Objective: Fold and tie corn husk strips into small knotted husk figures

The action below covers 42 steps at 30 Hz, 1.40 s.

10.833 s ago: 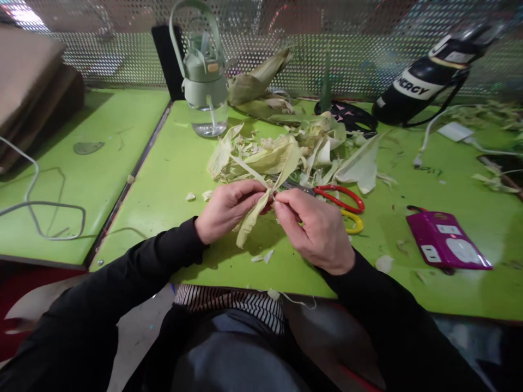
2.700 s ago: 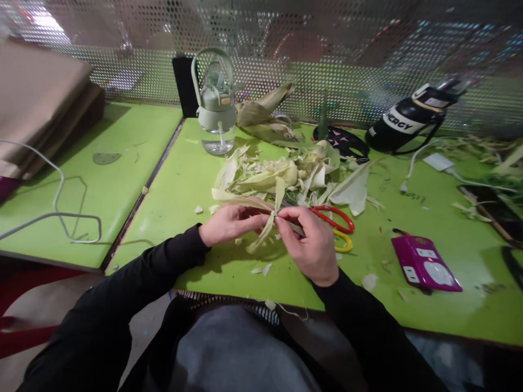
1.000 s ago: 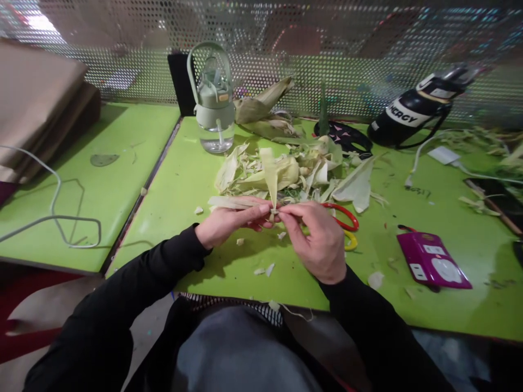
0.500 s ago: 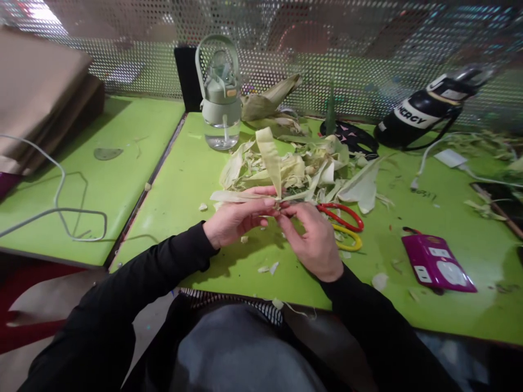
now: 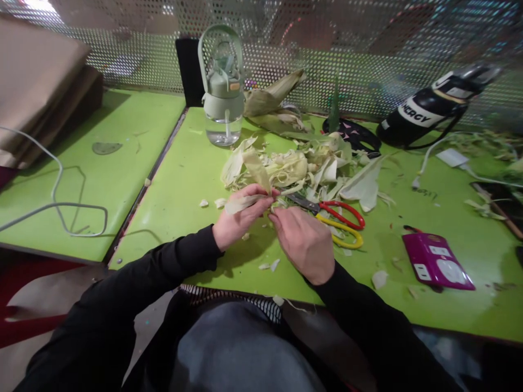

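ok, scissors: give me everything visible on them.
The scissors have dark, metal-looking blades and two mismatched loops, one red, one yellow, both plastic-looking. They lie flat on the green tabletop, loops to the right, blades pointing left into the corn husk scraps. The tips are obscured, so I can't tell how far the blades are open. The right hand is beside them, not gripping them.

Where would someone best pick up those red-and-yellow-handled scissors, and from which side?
Probably by the red loop and yellow loop together, coming from the person's right and slightly above. The scissors lie on the table with both loops pointing right, while the dark blades run left toward the pile of husks, so that end looks harder to reach and likely sharp.
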### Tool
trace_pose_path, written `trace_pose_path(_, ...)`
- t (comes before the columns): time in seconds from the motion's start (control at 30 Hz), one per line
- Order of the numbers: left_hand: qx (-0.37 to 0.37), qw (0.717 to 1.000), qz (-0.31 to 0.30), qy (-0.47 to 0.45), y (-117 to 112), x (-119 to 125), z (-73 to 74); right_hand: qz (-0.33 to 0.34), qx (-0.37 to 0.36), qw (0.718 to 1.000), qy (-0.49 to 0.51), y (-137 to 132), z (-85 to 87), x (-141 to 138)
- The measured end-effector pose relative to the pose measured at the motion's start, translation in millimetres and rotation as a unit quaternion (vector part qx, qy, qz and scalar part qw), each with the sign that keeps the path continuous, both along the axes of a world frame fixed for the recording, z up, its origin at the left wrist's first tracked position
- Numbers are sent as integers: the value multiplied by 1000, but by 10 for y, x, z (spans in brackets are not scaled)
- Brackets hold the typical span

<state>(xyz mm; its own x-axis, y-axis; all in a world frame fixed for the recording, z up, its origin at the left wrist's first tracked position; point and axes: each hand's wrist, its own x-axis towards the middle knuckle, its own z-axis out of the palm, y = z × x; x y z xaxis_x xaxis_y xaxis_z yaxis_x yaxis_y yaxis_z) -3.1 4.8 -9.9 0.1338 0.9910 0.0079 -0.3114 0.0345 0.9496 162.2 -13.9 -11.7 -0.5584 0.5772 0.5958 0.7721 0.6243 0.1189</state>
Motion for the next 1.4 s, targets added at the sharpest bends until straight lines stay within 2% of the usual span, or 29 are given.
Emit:
trace_pose_path(0.1, -41, 999, -7, 26, 29, -31, -20, 31, 63, 997, -32, 35, 35, 48)
trace_pose_path(0.17, -77, 994, -61, 38, 50, -69, -4, 73, 41, 997, 0, 85, 69, 93)
trace_pose_path(0.23, -106, 985, -130, 48, 64, -109, 31, 92, -64, 990, 83, 135, 97, 131)
trace_pose_path(0.33, -133, 973, -181, 47, 65, -148, 94, 72, -251, 943, 208, 168, 112, 155)
trace_pose_path(0.4, -137, 972, -185, 35, 56, -158, 123, 48, -326, 907, 262, 161, 104, 152)
trace_pose_path(0.5, -132, 973, -187, 19, 35, -157, 133, 27, -389, 866, 313, 135, 86, 139)
trace_pose_path(0.57, -124, 975, -185, 11, 24, -152, 122, 18, -396, 859, 323, 122, 80, 133)
trace_pose_path(0.7, -84, 979, -187, 17, 19, -141, 87, 7, -366, 875, 317, 118, 86, 124)
trace_pose_path(0.8, -65, 982, -173, 24, 21, -132, 64, 14, -360, 876, 319, 123, 85, 110)
trace_pose_path(1.03, -72, 985, -154, 25, 9, -106, 48, 16, -400, 847, 350, 125, 50, 110)
trace_pose_path(1.17, -90, 990, -108, 18, 47, -99, 67, 62, -426, 821, 374, 125, 16, 144)
trace_pose_path(1.23, -126, 990, -66, -22, 75, -96, 83, 54, -387, 842, 371, 117, -11, 148)
trace_pose_path(1.33, -178, 980, -33, -85, 99, -88, 99, -9, -233, 920, 314, 95, -46, 132)
trace_pose_path(1.4, -192, 974, -25, -115, 100, -80, 102, -37, -127, 960, 245, 83, -50, 124)
